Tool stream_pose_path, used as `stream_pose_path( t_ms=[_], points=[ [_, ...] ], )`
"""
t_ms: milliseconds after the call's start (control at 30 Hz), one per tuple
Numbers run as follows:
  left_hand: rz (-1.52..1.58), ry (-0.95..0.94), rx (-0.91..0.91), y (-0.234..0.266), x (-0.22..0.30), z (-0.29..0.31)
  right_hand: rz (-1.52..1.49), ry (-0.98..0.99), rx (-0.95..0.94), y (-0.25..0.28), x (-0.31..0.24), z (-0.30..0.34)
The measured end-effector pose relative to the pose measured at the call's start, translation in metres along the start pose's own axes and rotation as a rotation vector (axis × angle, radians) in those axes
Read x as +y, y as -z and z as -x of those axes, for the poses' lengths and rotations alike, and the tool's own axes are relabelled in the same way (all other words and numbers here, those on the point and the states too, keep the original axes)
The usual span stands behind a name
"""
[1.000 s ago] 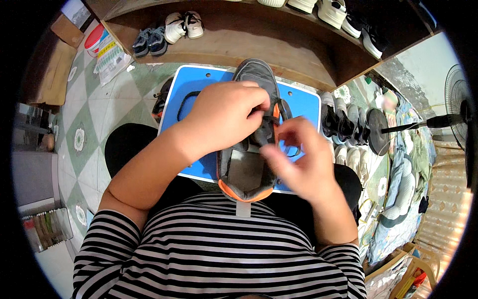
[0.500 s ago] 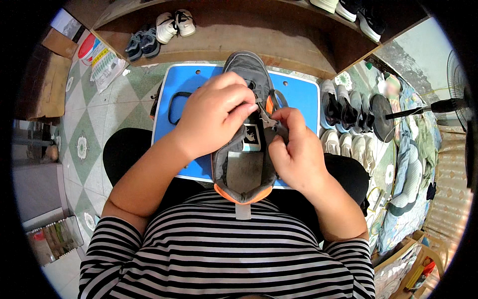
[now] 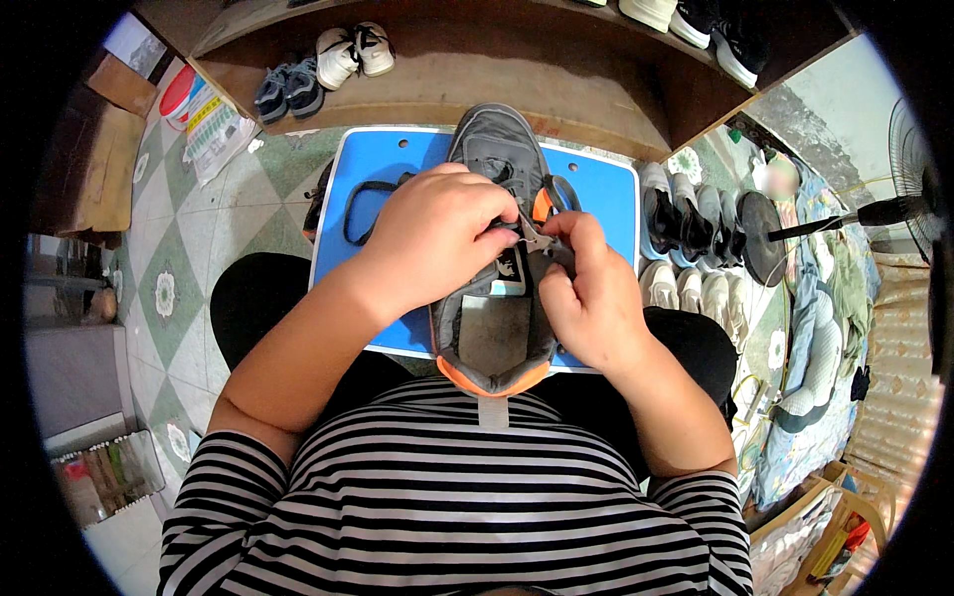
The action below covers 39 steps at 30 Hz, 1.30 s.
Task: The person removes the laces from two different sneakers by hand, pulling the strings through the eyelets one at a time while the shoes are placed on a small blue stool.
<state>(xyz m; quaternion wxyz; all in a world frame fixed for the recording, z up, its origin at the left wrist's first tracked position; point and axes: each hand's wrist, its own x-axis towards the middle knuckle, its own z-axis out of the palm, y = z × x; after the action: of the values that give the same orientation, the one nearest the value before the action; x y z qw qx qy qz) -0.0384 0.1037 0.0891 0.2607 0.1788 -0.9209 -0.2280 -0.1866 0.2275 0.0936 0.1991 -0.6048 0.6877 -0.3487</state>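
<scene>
Your left hand (image 3: 437, 233) has slid down over the grey shoe (image 3: 497, 248), fingers closed on its lace beside the tongue. The shoe still lies on the blue stool (image 3: 388, 159), heel toward you, while your right hand (image 3: 586, 293) stays pinched on the lace, now nearer the shoe's middle

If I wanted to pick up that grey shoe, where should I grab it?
Probably by the heel of the grey shoe, coming from the near side. The orange-edged heel points toward the striped shirt and is bare, with a wide open collar. The left hand and right hand cover the middle.
</scene>
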Motion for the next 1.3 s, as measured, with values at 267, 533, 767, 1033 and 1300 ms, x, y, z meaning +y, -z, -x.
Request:
stream_pose_path(
  t_ms=[267, 533, 767, 1033, 1300],
  points=[
    [1.056, 0.182, 0.084, -0.002, -0.015, 0.009, -0.003, 0.005, -0.005, 0.000, 0.000, 0.002],
    [-0.040, 0.049, -0.034, 0.007, -0.003, 0.005, -0.014, 0.043, 0.008, -0.002, 0.002, 0.000],
    [0.551, 0.021, 0.157, 0.001, -0.011, 0.005, -0.013, 0.037, 0.003, -0.001, 0.003, 0.002],
    [0.065, 0.102, -0.051, 0.009, -0.005, 0.006, -0.015, 0.039, 0.004, -0.002, 0.004, 0.001],
    [0.389, -0.071, 0.129, 0.004, -0.019, 0.005, -0.009, -0.001, -0.014, 0.000, 0.002, 0.003]
  ],
)
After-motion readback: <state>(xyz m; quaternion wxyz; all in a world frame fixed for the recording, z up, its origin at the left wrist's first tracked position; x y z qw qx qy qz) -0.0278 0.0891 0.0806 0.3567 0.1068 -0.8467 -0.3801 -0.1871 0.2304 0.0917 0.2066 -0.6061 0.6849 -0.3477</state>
